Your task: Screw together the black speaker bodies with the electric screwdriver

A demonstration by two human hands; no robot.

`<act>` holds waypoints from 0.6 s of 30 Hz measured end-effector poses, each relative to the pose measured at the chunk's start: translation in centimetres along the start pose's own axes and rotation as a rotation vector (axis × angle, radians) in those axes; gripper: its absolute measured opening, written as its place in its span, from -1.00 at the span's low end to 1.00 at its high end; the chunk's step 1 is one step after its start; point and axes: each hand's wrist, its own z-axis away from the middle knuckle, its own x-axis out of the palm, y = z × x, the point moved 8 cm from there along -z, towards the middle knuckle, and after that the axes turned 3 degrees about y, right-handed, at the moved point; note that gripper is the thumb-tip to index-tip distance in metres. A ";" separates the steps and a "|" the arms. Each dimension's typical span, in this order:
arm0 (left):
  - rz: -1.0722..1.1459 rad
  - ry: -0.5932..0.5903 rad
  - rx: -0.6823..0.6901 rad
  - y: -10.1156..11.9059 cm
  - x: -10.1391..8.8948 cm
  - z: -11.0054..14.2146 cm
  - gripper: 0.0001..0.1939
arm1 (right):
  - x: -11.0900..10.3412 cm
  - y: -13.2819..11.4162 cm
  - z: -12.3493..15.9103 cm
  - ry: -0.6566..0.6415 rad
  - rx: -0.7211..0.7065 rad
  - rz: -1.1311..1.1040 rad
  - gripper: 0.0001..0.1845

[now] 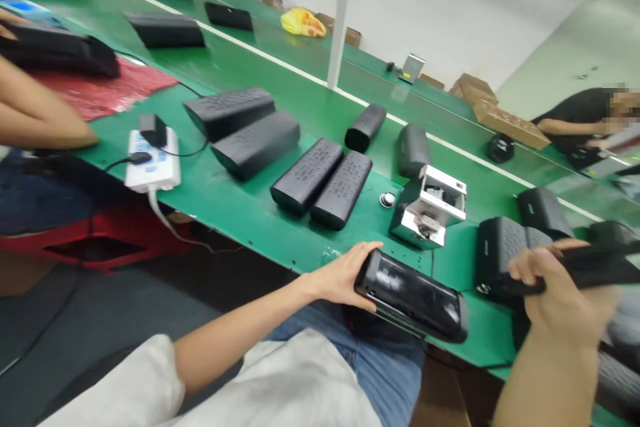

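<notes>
My left hand (347,277) is wrapped round one end of a black box-shaped speaker (413,293), which it holds over the table's front edge, above my lap. The speaker's glossy face is turned up. At the right, my right hand (555,287) is closed on a long, flat black piece (595,267). Motion blurs that piece, and its kind cannot be made out. Behind it on the table stands a black speaker with a dimpled face (500,250). Beyond the held speaker sits a silver and black bench device (430,207), like a screw feeder.
Several black speakers (307,173) lie along the green table (255,233). A small round metal part (387,199) is beside the device. A white power strip (153,160) stands at left, near another person's arm (40,107). Another person (575,120) works at far right.
</notes>
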 end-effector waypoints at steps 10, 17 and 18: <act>0.013 0.006 -0.017 -0.2 -0.3 -0.1 0.49 | 4.5 -8.1 -0.7 -0.020 -0.481 -0.108 -0.69; -0.003 0.004 -0.010 0.2 -0.3 -0.2 0.48 | 10.8 -2.9 -2.8 -0.145 -0.490 -0.103 -0.71; 0.000 0.006 -0.011 0.3 -0.3 -0.2 0.48 | 11.2 -2.4 -3.0 -0.160 -0.470 -0.076 -0.70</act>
